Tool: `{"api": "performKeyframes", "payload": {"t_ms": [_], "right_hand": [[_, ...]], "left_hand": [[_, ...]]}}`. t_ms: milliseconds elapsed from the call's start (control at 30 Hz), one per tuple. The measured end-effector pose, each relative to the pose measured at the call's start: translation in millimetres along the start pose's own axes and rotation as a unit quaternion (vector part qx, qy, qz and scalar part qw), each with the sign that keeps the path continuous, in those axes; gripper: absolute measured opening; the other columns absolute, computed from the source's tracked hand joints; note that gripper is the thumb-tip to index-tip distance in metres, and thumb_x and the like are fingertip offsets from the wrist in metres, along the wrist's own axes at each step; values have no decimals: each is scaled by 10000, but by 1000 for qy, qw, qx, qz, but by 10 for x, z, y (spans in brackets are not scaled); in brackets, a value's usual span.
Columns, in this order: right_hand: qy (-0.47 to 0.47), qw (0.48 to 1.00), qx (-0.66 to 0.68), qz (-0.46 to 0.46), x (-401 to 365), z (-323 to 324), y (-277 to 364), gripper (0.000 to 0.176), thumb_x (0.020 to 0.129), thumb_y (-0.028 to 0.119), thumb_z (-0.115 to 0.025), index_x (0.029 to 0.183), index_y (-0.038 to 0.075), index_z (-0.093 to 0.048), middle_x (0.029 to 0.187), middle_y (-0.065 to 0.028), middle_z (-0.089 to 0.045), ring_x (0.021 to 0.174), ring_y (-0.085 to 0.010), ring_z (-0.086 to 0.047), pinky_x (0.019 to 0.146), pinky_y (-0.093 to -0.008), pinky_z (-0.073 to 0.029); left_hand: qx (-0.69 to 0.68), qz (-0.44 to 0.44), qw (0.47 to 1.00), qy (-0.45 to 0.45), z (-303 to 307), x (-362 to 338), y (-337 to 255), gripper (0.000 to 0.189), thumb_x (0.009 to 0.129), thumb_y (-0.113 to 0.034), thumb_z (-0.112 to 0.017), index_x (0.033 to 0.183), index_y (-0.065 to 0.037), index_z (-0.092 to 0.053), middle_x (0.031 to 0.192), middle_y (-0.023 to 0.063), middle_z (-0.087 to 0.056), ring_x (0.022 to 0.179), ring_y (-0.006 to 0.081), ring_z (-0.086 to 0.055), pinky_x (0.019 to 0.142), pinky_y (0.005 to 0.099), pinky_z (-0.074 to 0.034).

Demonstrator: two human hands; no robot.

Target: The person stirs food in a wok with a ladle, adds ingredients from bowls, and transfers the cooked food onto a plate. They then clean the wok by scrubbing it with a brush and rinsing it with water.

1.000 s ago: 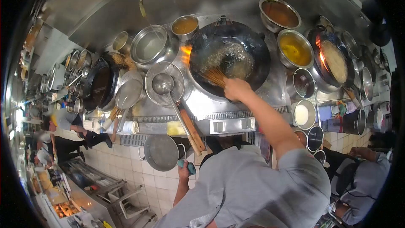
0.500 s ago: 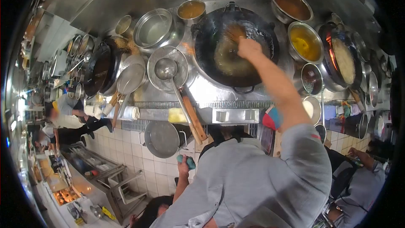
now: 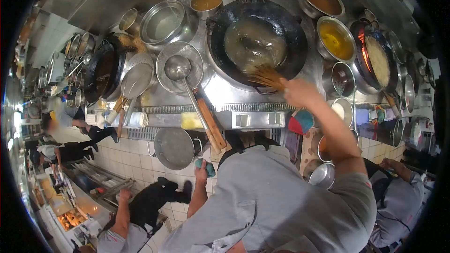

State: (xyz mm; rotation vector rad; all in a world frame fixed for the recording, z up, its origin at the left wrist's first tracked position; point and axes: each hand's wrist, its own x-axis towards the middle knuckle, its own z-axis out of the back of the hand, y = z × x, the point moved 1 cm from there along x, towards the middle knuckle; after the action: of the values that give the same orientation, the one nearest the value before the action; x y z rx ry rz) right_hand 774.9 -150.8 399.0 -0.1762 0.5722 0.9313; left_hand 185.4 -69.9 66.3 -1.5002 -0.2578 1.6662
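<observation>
My right hand (image 3: pixel 301 94) grips a bamboo wok brush (image 3: pixel 266 76) at the near rim of a large black wok (image 3: pixel 294 42). The bristles point left and touch or overhang the wok's lower edge. Cloudy liquid (image 3: pixel 255 42) lies in the wok's bottom. Down by my side, my left hand (image 3: pixel 201 171) is closed around a bunched green cloth (image 3: pixel 209 169). A ladle (image 3: pixel 177 67) rests in a round strainer (image 3: pixel 161 72) left of the wok, their handles reaching over the counter edge.
A pot of clear liquid (image 3: pixel 145 30) and a bowl of brownish liquid (image 3: pixel 206 2) stand behind left. On the right are a bowl of yellow liquid (image 3: pixel 335 42) and a second wok (image 3: pixel 365 68) with flame beside it. A co-worker (image 3: pixel 123 227) is behind me at left.
My right hand has drawn the brush from the wok's middle toward its near rim. A co-worker has come further into view behind me. My left hand still holds the cloth.
</observation>
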Motion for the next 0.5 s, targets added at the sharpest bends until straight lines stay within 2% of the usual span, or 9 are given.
{"api": "performKeyframes", "payload": {"t_ms": [33,67,100,200,300,500], "right_hand": [[12,1000,-20,-19,-39,99,-95,642,873,173,-578,1507,117,-500,1286,-185,-692,1192,-377,-661,1006,-494,-538],[25,998,-39,-38,-45,235,-181,636,867,160,-581,1498,116,-513,1281,-185,-695,1188,-375,-663,1001,-487,-541],[37,996,-60,-55,-21,321,-237,630,862,146,-584,1488,115,-525,1276,-185,-698,1183,-374,-666,997,-480,-543],[37,997,-66,-24,132,392,-212,622,841,128,-597,1462,109,-558,1253,-195,-704,1169,-373,-672,990,-467,-545],[56,996,-67,-19,-14,499,-58,618,844,139,-580,1461,109,-566,1227,-205,-711,1153,-375,-677,990,-465,-542],[39,993,-10,114,139,409,-28,630,899,300,-585,1499,115,-529,1332,-200,-653,1195,-390,-646,957,-465,-564]], "left_hand": [[18,-6,1000,-9,-28,17,-56,470,989,-476,-654,1149,-35,-628,1032,73,-676,942,189,-642,869,354,-519],[18,-8,999,34,15,29,-128,456,988,-462,-661,1152,-38,-630,1010,72,-685,929,186,-645,859,357,-523],[6,-20,999,24,-1,4,-207,450,988,-454,-664,1153,-38,-631,1005,71,-687,923,186,-646,852,357,-526],[-18,-34,999,-7,-37,-157,-428,410,993,-416,-670,1158,-43,-630,1000,64,-693,906,181,-655,814,356,-541],[-65,-11,998,-22,77,-130,-303,406,996,-414,-669,1167,-49,-629,1013,62,-696,908,182,-660,806,354,-545],[-70,55,994,-69,154,-284,-15,434,991,-433,-674,1181,-45,-632,1027,69,-692,909,189,-659,813,356,-546]]}}
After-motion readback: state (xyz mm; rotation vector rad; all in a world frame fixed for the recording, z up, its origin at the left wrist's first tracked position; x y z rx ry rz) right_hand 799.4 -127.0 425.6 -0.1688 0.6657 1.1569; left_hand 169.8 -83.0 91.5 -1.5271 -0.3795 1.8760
